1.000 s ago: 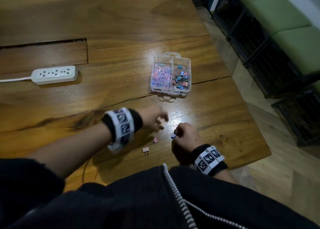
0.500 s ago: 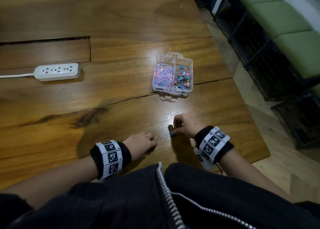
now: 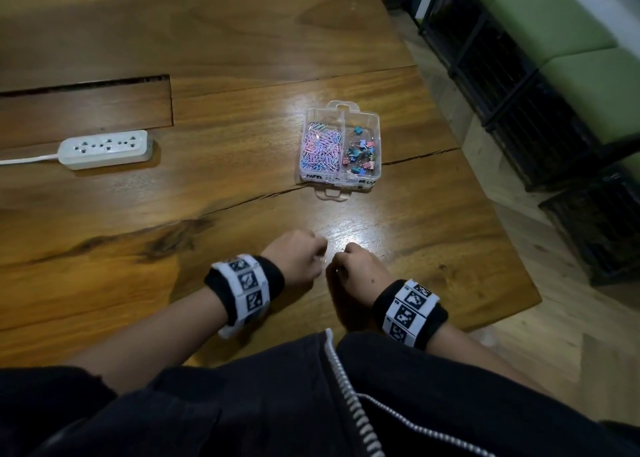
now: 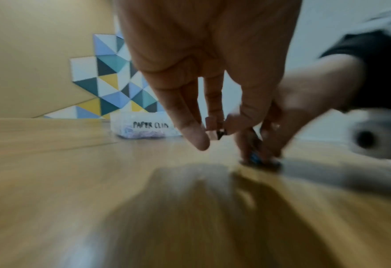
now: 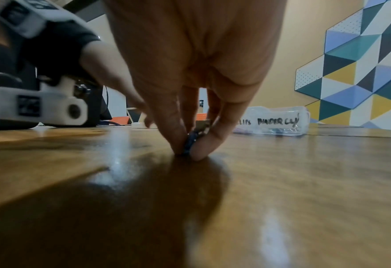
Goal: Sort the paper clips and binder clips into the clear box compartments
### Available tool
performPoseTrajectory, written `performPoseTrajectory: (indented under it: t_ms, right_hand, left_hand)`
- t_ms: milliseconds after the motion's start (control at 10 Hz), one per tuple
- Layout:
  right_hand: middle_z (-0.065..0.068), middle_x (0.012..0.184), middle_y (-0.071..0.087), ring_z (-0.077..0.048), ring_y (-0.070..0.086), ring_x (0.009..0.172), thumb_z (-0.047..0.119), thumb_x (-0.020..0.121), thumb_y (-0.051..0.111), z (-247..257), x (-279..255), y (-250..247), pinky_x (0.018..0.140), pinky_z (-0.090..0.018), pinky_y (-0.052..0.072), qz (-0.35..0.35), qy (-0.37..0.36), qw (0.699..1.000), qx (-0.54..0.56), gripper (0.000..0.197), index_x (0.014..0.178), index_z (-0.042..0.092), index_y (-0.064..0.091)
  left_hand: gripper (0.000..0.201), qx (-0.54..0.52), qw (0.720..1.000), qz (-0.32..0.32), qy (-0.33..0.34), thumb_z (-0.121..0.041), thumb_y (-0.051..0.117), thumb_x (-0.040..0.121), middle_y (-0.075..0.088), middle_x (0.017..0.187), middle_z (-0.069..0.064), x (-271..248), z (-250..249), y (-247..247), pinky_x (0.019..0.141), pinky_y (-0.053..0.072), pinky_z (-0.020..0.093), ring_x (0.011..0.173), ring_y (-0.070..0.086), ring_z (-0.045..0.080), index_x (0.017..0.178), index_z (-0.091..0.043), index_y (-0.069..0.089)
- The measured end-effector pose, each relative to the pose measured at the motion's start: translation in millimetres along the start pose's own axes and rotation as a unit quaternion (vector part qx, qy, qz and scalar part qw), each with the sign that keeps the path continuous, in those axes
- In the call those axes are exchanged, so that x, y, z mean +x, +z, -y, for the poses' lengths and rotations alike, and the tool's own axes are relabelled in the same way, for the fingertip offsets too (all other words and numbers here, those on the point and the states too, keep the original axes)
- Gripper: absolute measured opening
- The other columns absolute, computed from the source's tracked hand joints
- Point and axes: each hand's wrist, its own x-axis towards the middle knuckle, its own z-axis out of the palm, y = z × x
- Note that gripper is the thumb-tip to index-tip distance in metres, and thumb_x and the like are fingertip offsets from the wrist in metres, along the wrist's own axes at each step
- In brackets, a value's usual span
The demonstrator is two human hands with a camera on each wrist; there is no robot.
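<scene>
Blue binder clip [image 5: 193, 140] sits pinched between the thumb and fingers of my right hand [image 3: 358, 269], its lower end touching the wooden counter [image 3: 242, 214] near the front edge. My left hand [image 3: 299, 259] is just beside it, fingers curled, pinching a small pink clip [image 4: 215, 131] above the counter. Farther from me, toward the counter's right edge, stands the clear box [image 3: 375, 124], paper clips [image 3: 320, 148] in its left compartment, binder clips [image 3: 360, 155] in the right.

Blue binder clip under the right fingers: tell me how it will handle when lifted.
The blue binder clip, pinched by the right hand, looks tiny, so probably light. Likely stiff. Its small faces may slip on the glossy table.
</scene>
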Motion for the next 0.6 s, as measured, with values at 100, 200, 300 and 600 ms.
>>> performPoseTrajectory:
  t_ms: [100, 200, 300, 600]
  right_hand:
    - [-0.012, 0.110, 0.052, -0.027, 0.054, 0.099, 0.012, 0.089, 0.045, -8.9, -2.9, -5.7, 0.076, -0.023, 0.036, 0.024, 0.014, 1.000, 0.008, 0.026, 0.111, 0.006, 0.059]
    - [-0.011, 0.108, 0.058, -0.025, 0.057, 0.100, 0.012, 0.085, 0.054, -20.1, 0.5, -19.9, 0.080, -0.024, 0.044, 0.027, 0.050, 0.997, 0.046, 0.023, 0.105, 0.008, 0.065]
    - [-0.008, 0.110, 0.062, -0.019, 0.059, 0.097, 0.010, 0.084, 0.059, -29.8, 13.0, -47.1, 0.087, -0.026, 0.050, 0.026, 0.097, 0.988, 0.115, 0.021, 0.104, 0.010, 0.064]
    - [-0.013, 0.113, 0.063, -0.019, 0.060, 0.093, 0.008, 0.089, 0.052, -29.8, 87.5, -122.1, 0.084, -0.023, 0.049, -0.218, 0.090, 0.950, 0.206, 0.026, 0.113, 0.005, 0.060]
  left_hand:
    - [0.015, -0.077, 0.992, -0.101, -0.013, -0.013, 0.054, 0.085, 0.064, 0.094, 0.007, 34.7, -7.6, -27.5, 0.072, 0.048, 0.025, 0.087, 0.060, 0.020, 0.098, -0.008, 0.061]
    - [0.017, -0.181, 0.966, -0.181, -0.035, -0.006, 0.053, 0.087, 0.065, 0.101, 0.009, 74.5, -20.4, -52.8, 0.078, 0.048, 0.020, 0.088, 0.058, 0.017, 0.101, -0.003, 0.061]
    - [0.022, -0.238, 0.943, -0.227, -0.050, 0.000, 0.050, 0.087, 0.063, 0.111, 0.011, 103.3, -26.1, -66.4, 0.079, 0.047, 0.021, 0.096, 0.060, 0.021, 0.107, -0.004, 0.060]
    - [0.027, -0.176, 0.959, -0.207, -0.085, -0.005, 0.048, 0.087, 0.052, 0.119, 0.011, 103.4, -20.8, -57.0, 0.087, 0.037, 0.025, 0.108, 0.051, 0.023, 0.113, -0.007, 0.057]
